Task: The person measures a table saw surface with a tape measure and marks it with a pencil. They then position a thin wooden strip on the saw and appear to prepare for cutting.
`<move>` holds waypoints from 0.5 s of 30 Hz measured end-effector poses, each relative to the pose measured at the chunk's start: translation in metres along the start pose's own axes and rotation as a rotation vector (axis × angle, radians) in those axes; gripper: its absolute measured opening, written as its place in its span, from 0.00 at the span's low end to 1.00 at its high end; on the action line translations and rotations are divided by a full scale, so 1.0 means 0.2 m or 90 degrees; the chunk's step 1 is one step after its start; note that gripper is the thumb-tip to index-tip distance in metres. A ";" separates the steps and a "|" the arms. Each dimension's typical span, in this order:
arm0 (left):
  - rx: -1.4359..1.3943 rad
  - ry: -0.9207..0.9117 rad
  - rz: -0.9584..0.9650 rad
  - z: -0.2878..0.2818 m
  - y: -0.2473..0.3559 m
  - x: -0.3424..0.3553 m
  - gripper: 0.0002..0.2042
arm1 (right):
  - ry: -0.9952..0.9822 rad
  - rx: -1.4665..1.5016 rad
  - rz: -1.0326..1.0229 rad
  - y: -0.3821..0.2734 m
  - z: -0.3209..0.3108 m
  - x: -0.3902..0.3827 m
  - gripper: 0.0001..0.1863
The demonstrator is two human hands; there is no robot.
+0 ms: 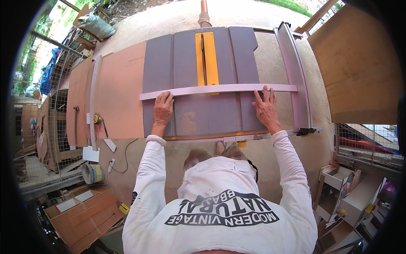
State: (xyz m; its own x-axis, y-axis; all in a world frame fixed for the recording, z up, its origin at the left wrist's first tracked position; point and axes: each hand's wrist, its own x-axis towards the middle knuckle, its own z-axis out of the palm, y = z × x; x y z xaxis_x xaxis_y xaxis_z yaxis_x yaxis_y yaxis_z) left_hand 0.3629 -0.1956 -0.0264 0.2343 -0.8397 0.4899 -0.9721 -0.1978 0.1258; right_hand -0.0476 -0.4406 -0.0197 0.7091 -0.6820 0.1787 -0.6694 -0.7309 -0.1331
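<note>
A long, narrow white strip (198, 90) lies crosswise over the grey table saw top (190, 114) and the yellow insert plate (213, 55) with its dark slot. Its right end reaches the metal rip fence (296, 80). My left hand (163, 107) is closed on the near edge of the strip toward its left end, fingers bent and close together. Farther right, my right hand (267, 110) lies open, fingers spread, with its fingertips on the strip. Sawdust is scattered on the grey top between my hands.
Left of the saw top is a pinkish-brown board surface (122, 84) with a yellow tape measure (97, 119) and another long pale strip (94, 97). A large brown panel (355, 63) stands at the right. Wooden drawers (84, 216) and a round tub (93, 173) are at lower left.
</note>
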 end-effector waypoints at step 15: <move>-0.061 -0.039 0.026 0.04 -0.09 0.11 0.07 | 0.165 0.171 -0.068 0.13 0.14 0.23 0.19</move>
State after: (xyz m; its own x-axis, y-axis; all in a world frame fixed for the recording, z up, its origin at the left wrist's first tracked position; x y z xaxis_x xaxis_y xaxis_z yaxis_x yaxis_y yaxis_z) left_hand 0.3853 -0.2141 -0.0253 0.1910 -0.8761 0.4427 -0.9748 -0.1163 0.1904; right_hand -0.0272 -0.4919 -0.0431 0.6693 -0.5983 0.4406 -0.4893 -0.8011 -0.3446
